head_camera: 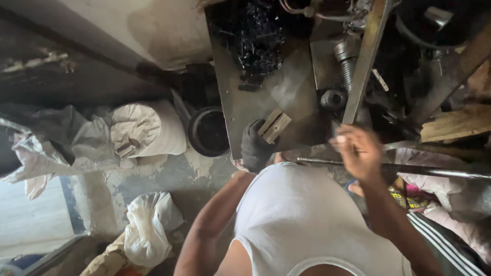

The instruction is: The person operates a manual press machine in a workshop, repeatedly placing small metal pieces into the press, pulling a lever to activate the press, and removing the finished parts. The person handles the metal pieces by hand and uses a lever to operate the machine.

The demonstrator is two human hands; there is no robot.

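**Workstation status: metal tabletop, floor containers, hands**

I see a dark steel tabletop (286,87) set against a stained plaster wall (158,30). A heap of small black parts (258,43) lies at its far end. A threaded shaft (348,64) stands right of the plate, beside a slanted flat bar (365,61). The concrete floor (169,176) carries a round black tub (208,132), contents not discernible, a tied white sack (148,128), and a white plastic bag (148,230). My gloved left hand (254,145) grips a small wooden block (274,125) at the near tabletop edge. My bare right hand (358,151) hovers blurred, fingers loosely curled, above a long steel rod (409,168); I cannot tell whether it holds anything.
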